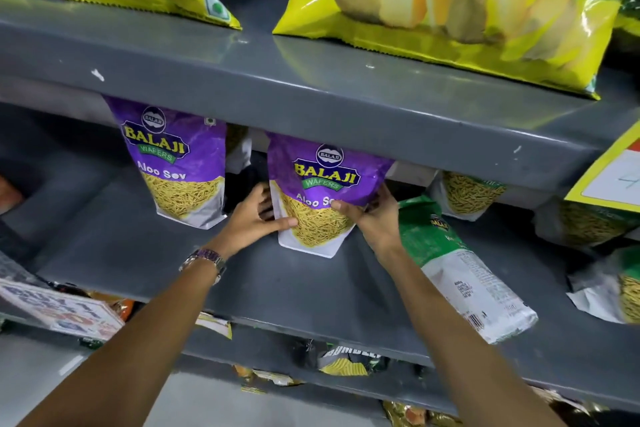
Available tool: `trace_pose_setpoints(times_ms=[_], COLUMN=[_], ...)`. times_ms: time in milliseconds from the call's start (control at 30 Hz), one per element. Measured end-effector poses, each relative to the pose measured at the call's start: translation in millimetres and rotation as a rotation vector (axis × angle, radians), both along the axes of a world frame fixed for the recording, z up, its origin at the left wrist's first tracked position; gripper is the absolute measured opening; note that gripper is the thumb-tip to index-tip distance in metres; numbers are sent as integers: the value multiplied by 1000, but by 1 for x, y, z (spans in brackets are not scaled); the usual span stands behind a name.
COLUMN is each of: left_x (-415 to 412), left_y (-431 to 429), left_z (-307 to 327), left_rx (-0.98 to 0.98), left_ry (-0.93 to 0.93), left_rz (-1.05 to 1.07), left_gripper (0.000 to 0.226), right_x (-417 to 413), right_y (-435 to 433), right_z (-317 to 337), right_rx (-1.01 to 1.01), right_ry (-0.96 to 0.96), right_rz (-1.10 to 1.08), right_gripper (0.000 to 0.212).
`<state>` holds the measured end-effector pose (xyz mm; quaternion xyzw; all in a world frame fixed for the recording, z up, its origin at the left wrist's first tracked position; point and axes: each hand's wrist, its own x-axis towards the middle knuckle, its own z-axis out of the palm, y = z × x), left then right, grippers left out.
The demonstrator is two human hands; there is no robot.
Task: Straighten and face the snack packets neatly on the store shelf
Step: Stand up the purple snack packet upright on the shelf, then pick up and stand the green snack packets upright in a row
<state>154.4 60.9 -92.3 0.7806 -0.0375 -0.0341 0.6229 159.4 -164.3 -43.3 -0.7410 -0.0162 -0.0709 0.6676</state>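
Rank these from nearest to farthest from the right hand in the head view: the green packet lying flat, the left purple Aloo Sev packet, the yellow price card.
1. Green packet, beside the right hand, to its right.
2. Left purple Aloo Sev packet, standing left, beyond the left hand.
3. Yellow price card, on the upper shelf edge, far right.

Grey painted metal shelf [311, 87]: smooth, semi-matt, small chips in paint. Purple packet [322, 191]: glossy plastic film, clear window over rough yellow strands. Yellow packets [467, 10]: shiny crinkled film. Wristwatch [204, 260]: polished metal band. Paper tag [616, 177]: matt.
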Motion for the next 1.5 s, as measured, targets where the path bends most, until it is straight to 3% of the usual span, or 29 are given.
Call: trace_pose_setpoints(times_ms=[133,300,667,833,867,967,1033,1133,1200,1267,1367,1433,1500], left_x=[-1,-5,-6,-12,-21,-59,-81,-89,-88,-89,-87,-87,-94], left_y=[-1,-9,-2,-2,-42,-108,-132,-174,-203,-234,-267,-279,-283], left_z=[-5,-13,-19,-24,-22,-19,-16,-11,-4,2,1,3,3], left_rx=[57,95,23,-85,-139,-350,-402,-354,-356,-353,-444,-481,-488], left_ry=[-65,-136,-171,-168,-211,-287,-274,-30,355,684,753,719,675], left_rz=[8,92,48,106,148,489,538,373,167,-72,-17,133,202], left_gripper=[79,56,63,73,72,52,43,39,37,47,58,48,29], right_x=[-5,-10,-19,-23,-32,-50,-59,-58,-58,-62,-64,-65,-69], right_y=[2,6,13,11,-31,-101,-128,-170,-187,-206,-228,-237,-241], right_z=[-7,-10,-12,-2,1,7,11,7,2,-5,-12,-15,-16], right_rx=[9,39,13,-191,-248,-428,-500,-514,-554,-471,-373,-313,-259], right_ry=[-7,41,33,32,8,-67,-57,126,321,484,613,641,626], right_rz=[-59,-98,-113,-72,-104,-203,-285,-369,-318,-230,-116,-61,-45], right_gripper=[56,45,41,44,45,50,45,36,29,27,42,45,33])
